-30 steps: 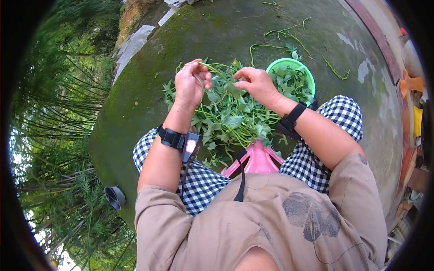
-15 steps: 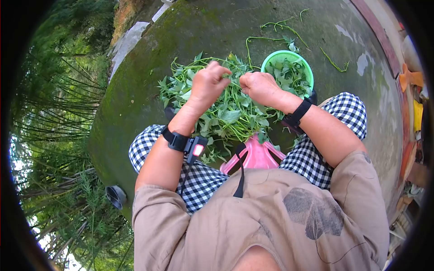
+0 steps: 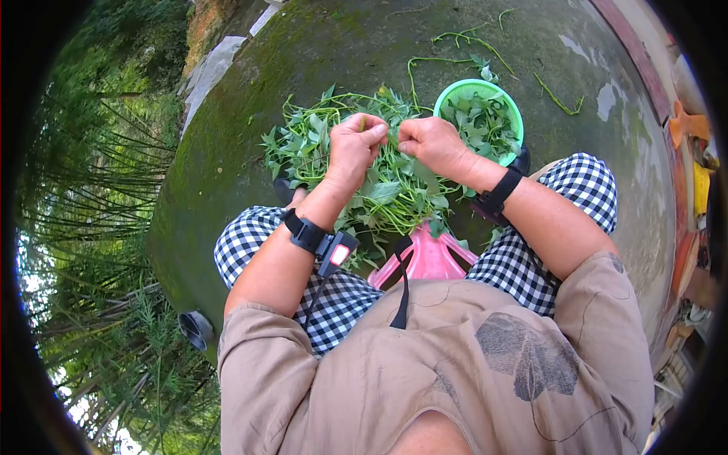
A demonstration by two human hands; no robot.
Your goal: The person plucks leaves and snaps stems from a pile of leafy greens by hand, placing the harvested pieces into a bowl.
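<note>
We hold both hands raised over a heap of leafy green vines (image 3: 387, 189), fingertips near each other at its upper middle. The left hand (image 3: 350, 152) is nearly closed, thumb against curled index finger; as far as the blurred detail allows us to judge, it pinches a short green stem (image 3: 362, 124). The right hand (image 3: 436, 144) is also nearly closed, fingers bent toward the thumb; we cannot tell whether it has hold of anything.

The heap lies between our knees, its near edge meeting a pink plastic piece (image 3: 429, 259) in front of our shirt. Directly beyond the right hand, beside the heap, stands a round light-green basket (image 3: 516, 115) containing picked leaves (image 3: 485, 125). Loose vine lengths (image 3: 558, 97) lie on the mossy ground (image 3: 235, 129) beyond and to the right of the basket.

We wear a black band on each wrist; the left band (image 3: 306, 233) adjoins a small device (image 3: 337, 253), and the right band (image 3: 500, 194) is plain. Our checked trousers (image 3: 582, 189) flank the heap.
</note>
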